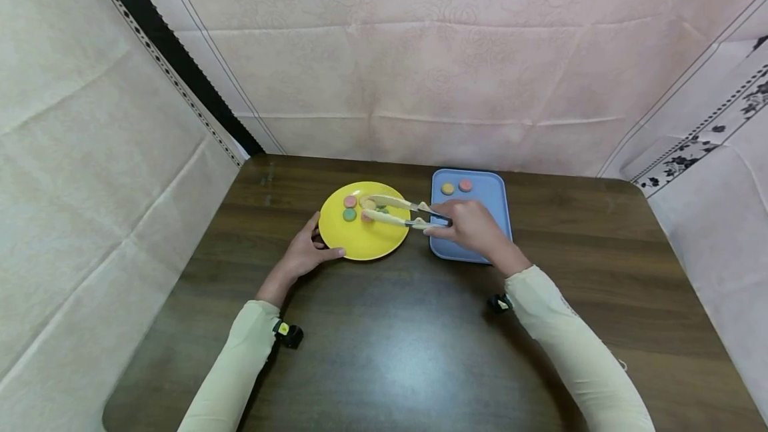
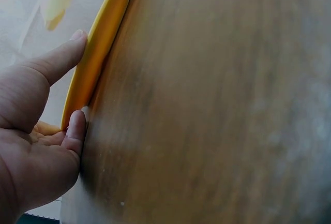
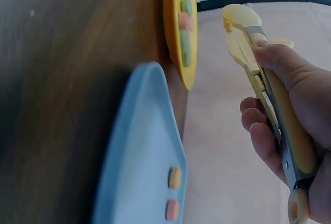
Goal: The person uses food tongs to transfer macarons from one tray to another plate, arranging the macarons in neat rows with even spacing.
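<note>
Right hand (image 1: pixel 469 227): grip closed round tongs (image 1: pixel 389 218), tips over yellow plate (image 1: pixel 372 243). Left hand (image 1: pixel 306 252): grip pinches plate's edge. Small round pieces (image 1: pixel 350 215): on plate; two more, blue tray (image 1: pixel 487 192). Best handling: plate steady, squeeze light.

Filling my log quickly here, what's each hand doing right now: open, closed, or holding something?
Left hand: holding the yellow plate at its rim.
Right hand: holding tongs.
</note>
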`<state>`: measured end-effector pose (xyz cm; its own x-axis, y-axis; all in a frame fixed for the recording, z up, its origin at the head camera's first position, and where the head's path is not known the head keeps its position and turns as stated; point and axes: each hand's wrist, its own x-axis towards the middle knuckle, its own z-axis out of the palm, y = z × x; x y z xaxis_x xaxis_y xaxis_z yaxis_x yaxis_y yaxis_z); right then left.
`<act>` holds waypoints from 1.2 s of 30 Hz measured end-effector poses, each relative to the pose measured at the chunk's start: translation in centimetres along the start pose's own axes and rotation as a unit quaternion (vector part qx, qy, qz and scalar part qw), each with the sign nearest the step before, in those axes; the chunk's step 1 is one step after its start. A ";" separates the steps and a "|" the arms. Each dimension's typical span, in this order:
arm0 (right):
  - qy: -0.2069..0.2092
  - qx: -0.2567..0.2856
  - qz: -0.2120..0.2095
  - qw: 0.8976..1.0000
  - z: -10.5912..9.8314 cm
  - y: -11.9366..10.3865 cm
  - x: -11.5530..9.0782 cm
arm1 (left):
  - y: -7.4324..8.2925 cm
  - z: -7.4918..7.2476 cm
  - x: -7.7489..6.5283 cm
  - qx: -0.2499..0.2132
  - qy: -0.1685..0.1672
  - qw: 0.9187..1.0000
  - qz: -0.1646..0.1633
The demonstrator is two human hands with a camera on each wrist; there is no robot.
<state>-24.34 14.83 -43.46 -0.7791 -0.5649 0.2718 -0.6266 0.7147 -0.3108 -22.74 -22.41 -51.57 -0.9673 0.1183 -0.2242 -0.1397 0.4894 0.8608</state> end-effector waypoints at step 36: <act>-0.060 -0.011 -0.021 0.998 3.9 -2.1 1.6 | 0.0 -0.1 0.0 -0.001 0.003 1.000 -0.004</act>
<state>-24.36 10.78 -45.95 -0.7497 -0.6387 0.1734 -0.6592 0.6974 -0.2812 -22.73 -22.53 -51.51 -0.9673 0.1096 -0.2286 -0.1480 0.4883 0.8600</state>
